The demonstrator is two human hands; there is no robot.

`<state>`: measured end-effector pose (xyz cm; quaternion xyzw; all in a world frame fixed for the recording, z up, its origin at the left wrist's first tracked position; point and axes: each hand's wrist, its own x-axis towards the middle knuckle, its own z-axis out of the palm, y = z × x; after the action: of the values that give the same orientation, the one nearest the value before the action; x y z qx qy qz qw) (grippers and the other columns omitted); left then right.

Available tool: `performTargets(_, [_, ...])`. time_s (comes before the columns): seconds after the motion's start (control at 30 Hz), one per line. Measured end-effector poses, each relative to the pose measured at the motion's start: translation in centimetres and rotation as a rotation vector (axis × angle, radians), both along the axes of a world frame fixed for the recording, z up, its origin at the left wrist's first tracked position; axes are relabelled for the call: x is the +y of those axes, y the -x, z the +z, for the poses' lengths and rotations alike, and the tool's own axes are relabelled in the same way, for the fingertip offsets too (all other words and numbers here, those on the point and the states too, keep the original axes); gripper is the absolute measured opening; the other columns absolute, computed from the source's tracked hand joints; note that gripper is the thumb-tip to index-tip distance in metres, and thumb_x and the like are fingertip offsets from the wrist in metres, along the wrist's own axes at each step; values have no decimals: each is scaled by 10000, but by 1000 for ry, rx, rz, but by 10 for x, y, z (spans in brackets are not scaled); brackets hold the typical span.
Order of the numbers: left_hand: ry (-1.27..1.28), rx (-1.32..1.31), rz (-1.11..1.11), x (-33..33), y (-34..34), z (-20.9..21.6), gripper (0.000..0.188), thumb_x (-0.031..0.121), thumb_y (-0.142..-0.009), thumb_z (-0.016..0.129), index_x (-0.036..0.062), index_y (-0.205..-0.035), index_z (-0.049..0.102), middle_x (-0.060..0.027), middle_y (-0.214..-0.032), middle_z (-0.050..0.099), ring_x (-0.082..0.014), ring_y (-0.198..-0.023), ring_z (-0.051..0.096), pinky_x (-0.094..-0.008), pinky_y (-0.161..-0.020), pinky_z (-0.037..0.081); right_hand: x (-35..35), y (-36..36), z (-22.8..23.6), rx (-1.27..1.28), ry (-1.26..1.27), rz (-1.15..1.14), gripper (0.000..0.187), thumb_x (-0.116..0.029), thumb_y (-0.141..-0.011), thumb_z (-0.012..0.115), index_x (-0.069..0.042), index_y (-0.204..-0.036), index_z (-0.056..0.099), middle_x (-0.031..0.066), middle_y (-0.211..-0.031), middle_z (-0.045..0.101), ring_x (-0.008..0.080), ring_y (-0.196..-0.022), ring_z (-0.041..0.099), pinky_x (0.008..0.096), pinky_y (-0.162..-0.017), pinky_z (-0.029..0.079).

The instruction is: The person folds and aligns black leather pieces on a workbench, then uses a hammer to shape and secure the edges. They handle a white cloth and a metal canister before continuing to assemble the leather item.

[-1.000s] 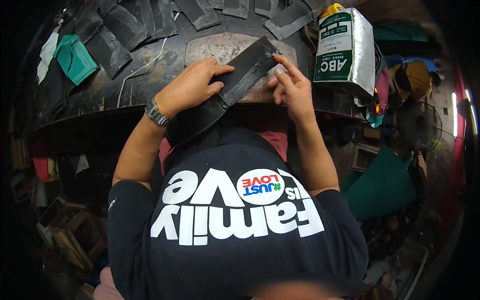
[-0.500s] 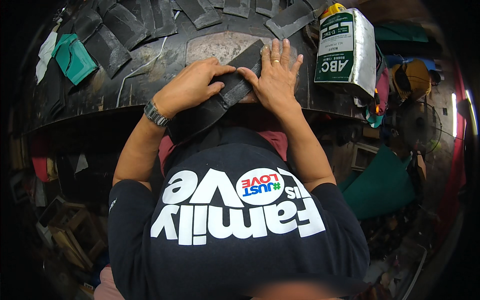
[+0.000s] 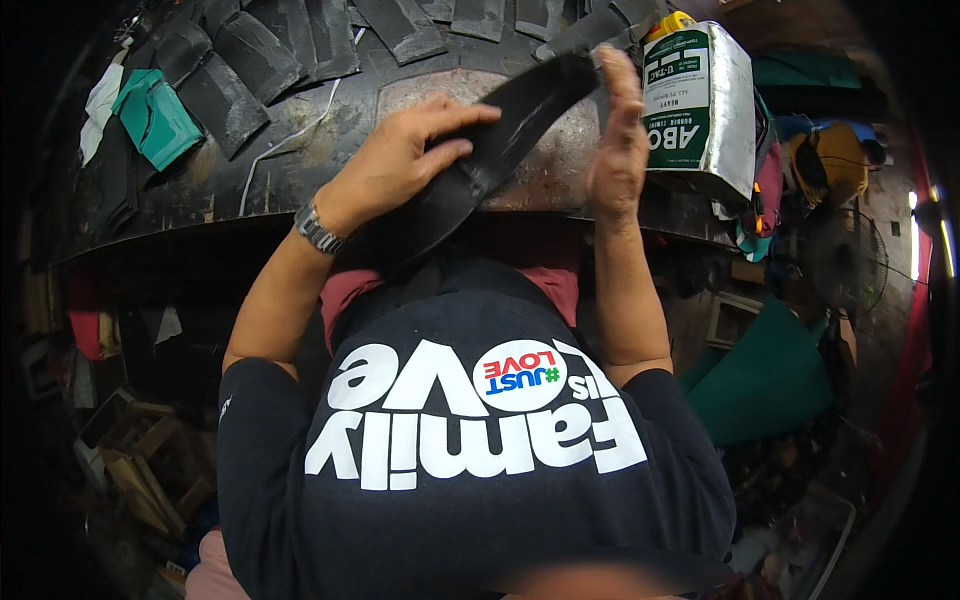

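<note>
Green-and-silver rectangular metal can point(image 3: 700, 100), contents unseen; left hand point(image 3: 400, 160) clasps long black rubber strip point(image 3: 500, 140), right hand point(image 3: 618, 150) open-palmed beside it.

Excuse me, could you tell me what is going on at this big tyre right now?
A person in a dark printed shirt is bent over a large black tyre. The left hand grips a long black rubber strip and holds it slanted over a bare, scuffed patch of the tread. The right hand is raised edge-on beside the strip's upper end. More rubber pieces lie on the tyre, and a green and white metal can stands at its right.
</note>
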<state>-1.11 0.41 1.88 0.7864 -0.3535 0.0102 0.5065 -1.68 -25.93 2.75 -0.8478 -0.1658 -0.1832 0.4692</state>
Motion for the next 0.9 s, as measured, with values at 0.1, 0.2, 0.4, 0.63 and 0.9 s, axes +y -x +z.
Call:
performTargets(0.1, [51,-17,109,-13,-22,-4,404,58,-939,659,116,-1339,655,-69,-1085,660,-194,-915,614,-312,-860,485,-5,9,8,-110,-163,-38,797,-697,-1031,182,-151,-1439,595,149,-1623,335,318,-1550,168,452,-1258,89])
performTargets(0.2, [-49,-2,195,-28,-43,-14,393,84,-938,670,125,-1328,659,-85,-1051,649,-227,-913,628,-333,-850,496,2,17,-1,-47,57,15,743,-665,-1045,265,-125,-1378,652,144,-1613,351,349,-1526,201,485,-1238,115])
performTargets(0.4, [-225,-123,259,-40,-46,-29,418,111,-934,668,114,-1350,626,-131,-1071,632,-310,-977,637,-397,-869,504,17,22,-31,61,530,21,670,-619,-1019,393,-158,-1486,531,160,-1651,293,402,-1562,87,706,-1172,31])
performTargets(0.63, [-305,-138,150,-24,-37,-24,515,92,-900,654,61,-1406,562,-207,-1367,555,-390,-1247,562,-428,-1066,457,28,17,-40,88,859,-38,654,-566,-1026,436,-189,-1559,419,140,-1677,229,382,-1568,62,714,-1172,13])
performTargets(0.9, [-301,-83,150,-23,-38,-24,552,88,-874,685,56,-1410,557,-217,-1407,537,-393,-1293,538,-425,-1096,443,14,31,-37,104,768,107,569,-577,-1007,477,-314,-1511,500,124,-1676,245,413,-1559,76,755,-1145,13])
